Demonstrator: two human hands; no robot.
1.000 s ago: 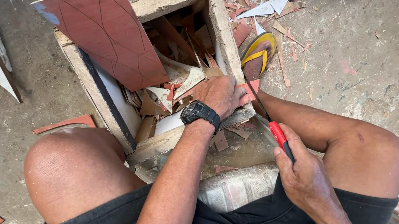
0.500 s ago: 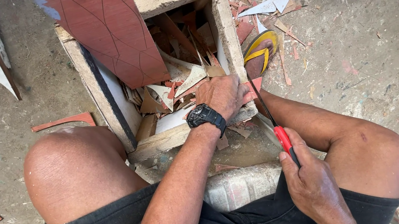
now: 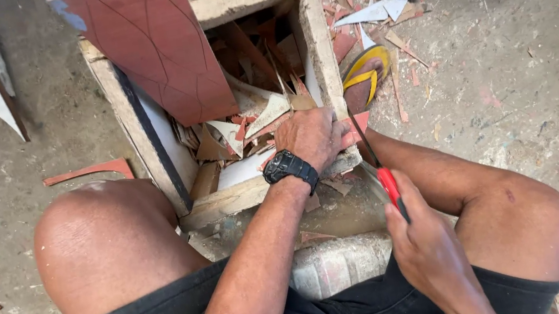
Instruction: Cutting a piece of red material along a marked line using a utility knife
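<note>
Two hands at a wooden box [image 3: 319,44] full of tile scraps, seen from above.

Left hand [image 3: 313,138], black watch [image 3: 289,167] on the wrist, pressed down over a small red tile piece [image 3: 357,131] at the near right corner of the box, fingers curled over the edge. Right hand [image 3: 430,252] closed around the red handle of a tile nipper [image 3: 381,174], thin dark jaws reaching up to the red piece just beside the left fingers; whether touching, cannot tell. Large red tile [image 3: 153,47] leaning tilted over the box's left wall. Broken red and white shards [image 3: 246,122] heaped inside. Yellow sandal [image 3: 363,74] just right of the box on the concrete floor [image 3: 499,77], among more fragments. Bare knees either side, black shorts, seated on a white block [image 3: 337,264].
</note>
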